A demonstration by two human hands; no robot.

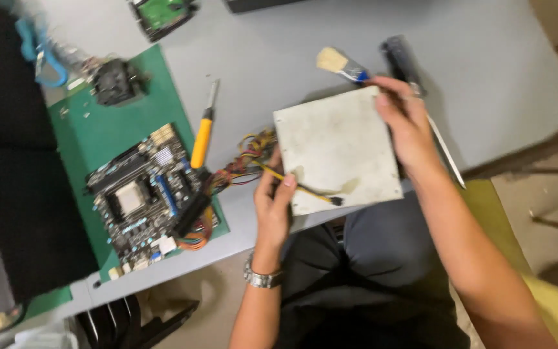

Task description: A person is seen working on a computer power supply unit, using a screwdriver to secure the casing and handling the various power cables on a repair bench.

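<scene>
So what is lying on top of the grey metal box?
A yellow wire with a small black plug runs across the top of the grey metal box. The left hand covers where the wire starts, and the right hand hides the box's far edge.

— What are the hands doing right now?
— The left hand (271,197) is gripping the near-left edge of a grey metal box (337,150), its thumb pressing a yellow wire (292,183) against the panel. The right hand (405,123) is clasping the box's far-right edge.
— And lying around it?
— A paintbrush (340,64) is resting just behind the box, a bundle of coloured cables (240,161) is trailing left toward a motherboard (146,194) sitting on a green mat (92,132). A yellow-handled screwdriver (203,132) is lying beside the board.
</scene>
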